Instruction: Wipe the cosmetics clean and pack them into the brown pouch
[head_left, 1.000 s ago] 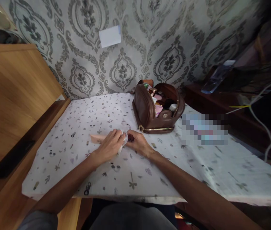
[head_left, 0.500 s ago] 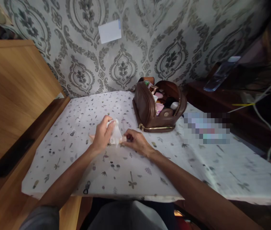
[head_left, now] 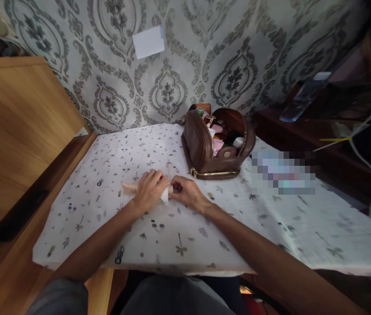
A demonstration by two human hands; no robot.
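1. At the near side, the patterned cloth (head_left: 159, 249) covered the table, and both forearms lay above it.
2. The left hand (head_left: 150, 190) was curled over the peach tube (head_left: 129, 188), gripping it together with a white tissue (head_left: 165, 195); this hand hid the tube's middle.
3. The right hand (head_left: 187, 192) had its fingertips closed on the tube's narrow right end.
4. The tube was low over the cloth, near the table's centre. Its long axis ran left to right, roughly along the near edge, with the wide flat end pointing left.
5. Just beyond the right hand, the open brown cosmetic bag (head_left: 218, 146), filled with small items, stood in the way toward the wall. A blurred-out object (head_left: 283, 173) lay at its right.
6. Farther, a clear bottle (head_left: 305, 98) lay at the right, and a white card (head_left: 148, 42) was on the patterned wall (head_left: 192, 65).
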